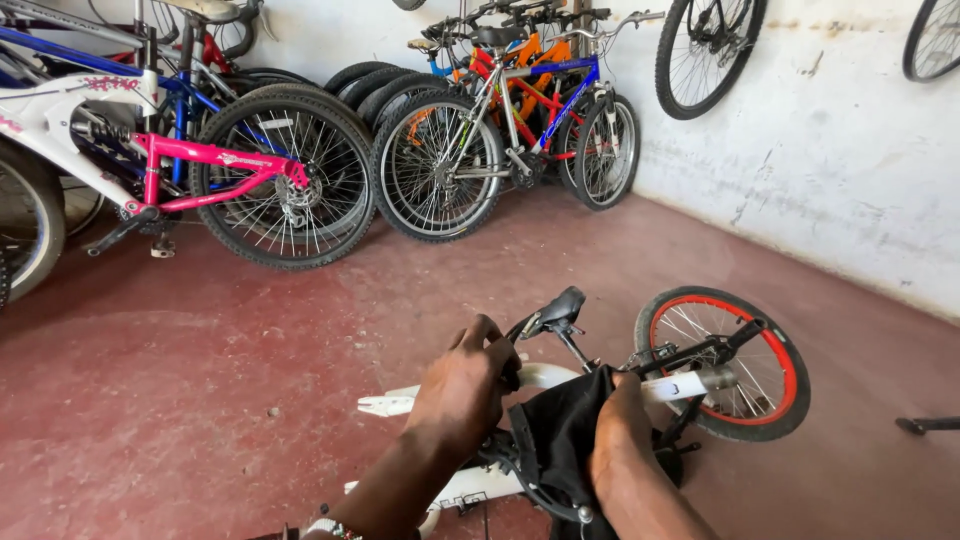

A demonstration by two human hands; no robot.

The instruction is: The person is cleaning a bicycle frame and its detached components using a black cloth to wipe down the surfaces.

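Hands (pixel 465 385) wipe bike (pixel 540 378) (black cloth (pixel 560 440)).

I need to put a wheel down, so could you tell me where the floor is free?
Bare red floor lies between the pink bicycle and the small white bicycle, and along the white wall. The back corner is crowded with parked bicycles.

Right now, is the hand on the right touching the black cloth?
Touching. The head view shows the right hand pressed against the black cloth, which drapes over the small white bike's frame, with no gap between them.
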